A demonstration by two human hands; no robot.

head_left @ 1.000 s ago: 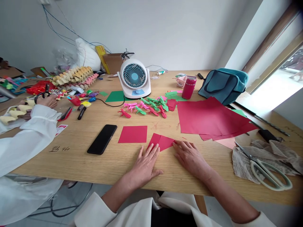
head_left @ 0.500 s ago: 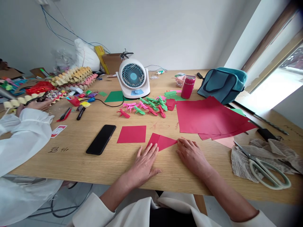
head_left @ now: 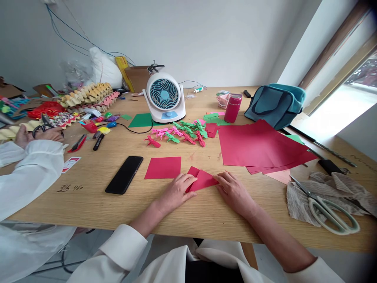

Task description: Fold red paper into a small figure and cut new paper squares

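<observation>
A folded red paper (head_left: 203,179) lies on the wooden table (head_left: 88,196) in front of me. My left hand (head_left: 176,190) has its fingers curled, pinching the paper's left edge. At the right corner my right hand (head_left: 234,192) rests with fingertips pressed on the paper. A flat red square (head_left: 163,168) lies just left of it, and a black phone (head_left: 124,174) further left.
A stack of large red sheets (head_left: 259,145) lies at right, with scissors (head_left: 326,206) on a cloth beyond. Small folded paper figures (head_left: 179,134) sit before a desk fan (head_left: 164,97). A red bottle (head_left: 232,108) and teal bag (head_left: 277,104) stand behind. A person in white sleeves (head_left: 32,169) works at left.
My left hand went from lying flat below the paper to curling onto its left edge and lifting it. My right hand shifted slightly. The person at left drew their hand further left.
</observation>
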